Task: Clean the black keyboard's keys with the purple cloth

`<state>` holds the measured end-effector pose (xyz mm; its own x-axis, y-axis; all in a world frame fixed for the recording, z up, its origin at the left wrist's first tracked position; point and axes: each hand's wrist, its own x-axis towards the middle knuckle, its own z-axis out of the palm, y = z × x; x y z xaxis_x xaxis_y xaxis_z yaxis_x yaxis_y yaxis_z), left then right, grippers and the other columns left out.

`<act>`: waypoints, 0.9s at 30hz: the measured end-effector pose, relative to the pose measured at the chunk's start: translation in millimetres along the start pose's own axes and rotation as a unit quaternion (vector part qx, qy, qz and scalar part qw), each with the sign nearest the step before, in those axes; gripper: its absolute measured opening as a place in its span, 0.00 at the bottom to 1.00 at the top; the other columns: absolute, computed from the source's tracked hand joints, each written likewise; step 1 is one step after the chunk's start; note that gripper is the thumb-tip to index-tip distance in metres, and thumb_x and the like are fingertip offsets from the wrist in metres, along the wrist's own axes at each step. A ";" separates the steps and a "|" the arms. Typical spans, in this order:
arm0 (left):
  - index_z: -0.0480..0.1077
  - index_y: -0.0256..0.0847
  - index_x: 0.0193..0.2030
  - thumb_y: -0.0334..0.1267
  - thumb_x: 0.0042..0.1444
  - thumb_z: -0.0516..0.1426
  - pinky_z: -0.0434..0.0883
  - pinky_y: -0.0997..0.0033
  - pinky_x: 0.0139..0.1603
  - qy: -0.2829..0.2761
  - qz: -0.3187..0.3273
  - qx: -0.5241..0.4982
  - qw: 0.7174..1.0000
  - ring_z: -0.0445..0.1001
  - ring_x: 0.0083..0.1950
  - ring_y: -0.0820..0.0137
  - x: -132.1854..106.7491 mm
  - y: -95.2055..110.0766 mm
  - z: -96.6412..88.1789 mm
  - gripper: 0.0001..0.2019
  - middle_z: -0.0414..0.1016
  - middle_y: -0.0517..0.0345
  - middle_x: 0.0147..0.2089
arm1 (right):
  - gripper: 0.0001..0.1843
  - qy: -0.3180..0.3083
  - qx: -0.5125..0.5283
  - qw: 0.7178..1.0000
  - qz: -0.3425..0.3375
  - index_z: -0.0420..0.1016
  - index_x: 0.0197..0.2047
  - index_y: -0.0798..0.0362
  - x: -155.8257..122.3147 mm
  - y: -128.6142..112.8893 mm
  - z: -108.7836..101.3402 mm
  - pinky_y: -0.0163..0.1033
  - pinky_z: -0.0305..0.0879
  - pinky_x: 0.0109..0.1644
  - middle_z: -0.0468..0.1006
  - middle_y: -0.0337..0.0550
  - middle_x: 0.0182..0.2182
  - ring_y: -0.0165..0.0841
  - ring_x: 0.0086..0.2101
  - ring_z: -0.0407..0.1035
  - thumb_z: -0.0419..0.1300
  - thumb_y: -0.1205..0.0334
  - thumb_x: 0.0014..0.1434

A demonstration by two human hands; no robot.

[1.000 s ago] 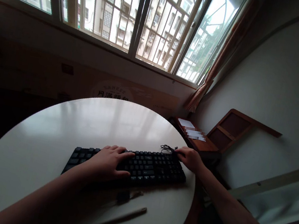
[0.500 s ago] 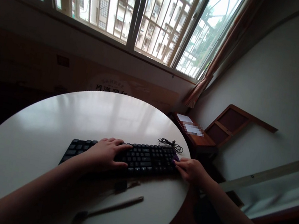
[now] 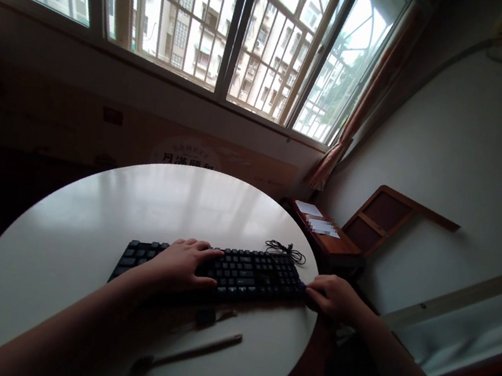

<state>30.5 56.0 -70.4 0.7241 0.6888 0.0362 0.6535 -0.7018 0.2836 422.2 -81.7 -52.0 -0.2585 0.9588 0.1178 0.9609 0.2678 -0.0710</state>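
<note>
The black keyboard [image 3: 236, 273] lies on the round white table [image 3: 131, 206], in the half that is nearer to the person and toward the right side. Its long axis runs from left to right, almost parallel to the person's chest, and the right end sits a little farther away than the left end. The rows of keys face upward.

The left hand [image 3: 181, 266] rests flat and spread on the keys at the left-middle part, with the fingers pointing to the right along the long axis. The right hand [image 3: 331, 296] is at the right end of the keyboard and touches its near corner with curved fingers. I cannot tell whether it clasps the end or only presses against it.

The right end of the keyboard is very close to the table's right edge, so the right hand hangs partly over it. A thin black cable [image 3: 286, 249] is coiled just behind this end.

Between the keyboard and the near edge lie a small dark tool [image 3: 211, 317] and a long brush with a pale handle [image 3: 192, 354], near the keyboard but apart from it. To the left and behind the keyboard the tabletop is wide and bare.
</note>
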 end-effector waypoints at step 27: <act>0.64 0.57 0.69 0.65 0.53 0.57 0.59 0.46 0.66 0.005 0.012 -0.008 1.000 0.66 0.65 0.46 6.1 -9.8 11.5 0.37 0.67 0.49 0.67 | 0.20 0.024 0.042 0.996 0.069 0.81 0.55 0.47 -9.5 -11.3 41.3 0.38 0.67 0.36 0.80 0.45 0.33 0.37 0.32 0.75 0.52 0.54 0.69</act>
<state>31.1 65.0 -84.0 0.7369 0.6739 0.0526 0.6327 -0.7150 0.2974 409.7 -89.9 -93.3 -0.1184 0.9818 0.1486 0.9745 0.1437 -0.1726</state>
